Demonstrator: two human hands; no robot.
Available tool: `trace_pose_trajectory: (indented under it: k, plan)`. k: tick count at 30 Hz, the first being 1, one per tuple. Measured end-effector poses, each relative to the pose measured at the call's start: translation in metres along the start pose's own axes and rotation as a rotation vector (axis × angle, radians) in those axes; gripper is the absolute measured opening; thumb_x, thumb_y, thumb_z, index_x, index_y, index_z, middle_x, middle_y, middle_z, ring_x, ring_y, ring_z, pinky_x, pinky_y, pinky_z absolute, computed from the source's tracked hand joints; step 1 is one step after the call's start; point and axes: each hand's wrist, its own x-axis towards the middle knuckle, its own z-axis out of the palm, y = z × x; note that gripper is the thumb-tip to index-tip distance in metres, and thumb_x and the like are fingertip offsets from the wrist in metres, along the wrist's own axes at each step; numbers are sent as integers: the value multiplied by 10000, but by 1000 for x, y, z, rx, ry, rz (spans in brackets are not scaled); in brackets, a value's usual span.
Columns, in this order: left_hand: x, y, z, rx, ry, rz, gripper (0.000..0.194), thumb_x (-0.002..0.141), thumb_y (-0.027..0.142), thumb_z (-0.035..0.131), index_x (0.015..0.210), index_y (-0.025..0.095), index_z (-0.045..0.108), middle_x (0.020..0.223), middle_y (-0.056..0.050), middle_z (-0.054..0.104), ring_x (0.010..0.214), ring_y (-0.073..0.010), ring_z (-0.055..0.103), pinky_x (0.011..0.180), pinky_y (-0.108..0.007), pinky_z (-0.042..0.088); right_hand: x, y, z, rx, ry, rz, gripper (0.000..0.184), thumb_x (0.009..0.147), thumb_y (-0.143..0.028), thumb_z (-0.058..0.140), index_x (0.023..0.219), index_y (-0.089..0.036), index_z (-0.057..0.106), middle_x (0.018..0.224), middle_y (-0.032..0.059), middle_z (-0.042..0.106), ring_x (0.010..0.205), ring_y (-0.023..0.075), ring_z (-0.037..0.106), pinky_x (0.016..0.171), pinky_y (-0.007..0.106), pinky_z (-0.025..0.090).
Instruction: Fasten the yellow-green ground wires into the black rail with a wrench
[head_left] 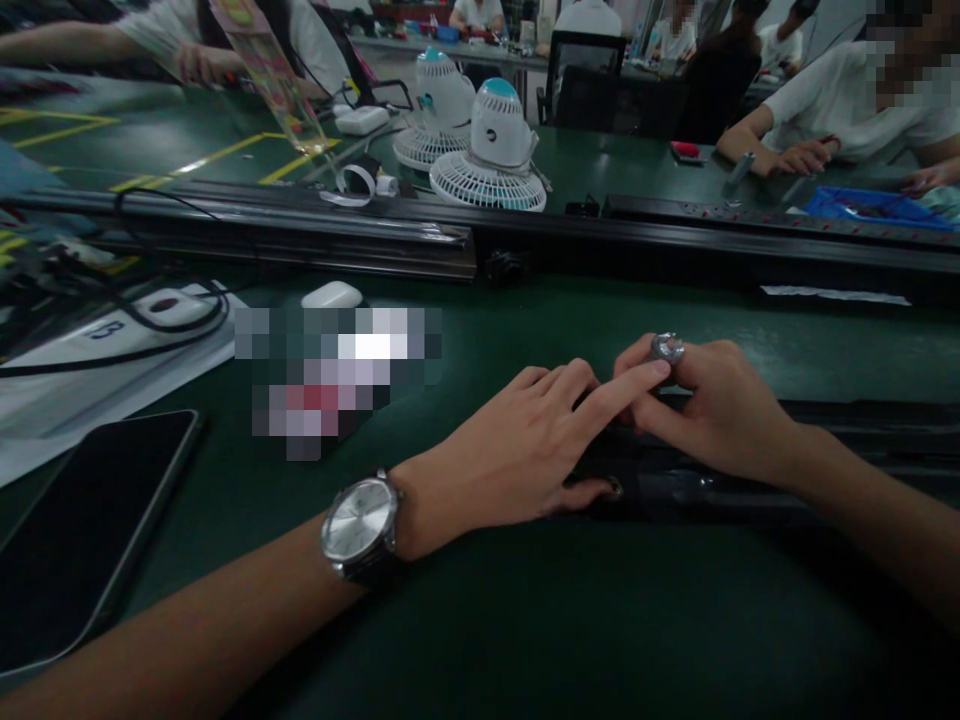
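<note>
My left hand (525, 440), with a silver watch (361, 520) on its wrist, reaches across from the left. Its thumb lies against the end of a black bar (675, 492), and its other fingers bend over the far side. Its index finger stretches out to touch my right hand (731, 400). That hand is closed, with thumb and fingers curled together and a silver ring (667, 347) on one finger. Whatever lies between its fingertips is hidden. The dark bar has a glossy surface and runs to the right beneath both hands.
A phone (90, 540), white paper (187, 350) and a black cable (172, 325) lie at left. A white earbud case (331, 295) sits near a blurred patch. Long dark rails (337, 235) cross the green table; behind them stand white fans (495, 140). People sit opposite.
</note>
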Motion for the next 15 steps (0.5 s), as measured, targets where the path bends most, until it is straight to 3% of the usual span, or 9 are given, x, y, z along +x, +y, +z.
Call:
trace_pose_trajectory:
  k: [7,15]
  plan:
    - [-1,-2,-1,-18,7,8,1179,836,532,830,1643,223,27,1304,-127,542,1073,-282,584,961,-420,475,-1,-2,0,1,-10,-8,64,927,-162,590,946,-210,629,778,8,736,644,168,701,579,285,493]
    - [-1,-2,3,-41,35,-20,1246,810,507,860,1648,204,-10,1320,-142,554,1105,-298,592,980,-458,488,1,3,-1,-49,-25,-44,58,957,-205,600,939,-199,655,853,45,753,699,182,680,613,300,497]
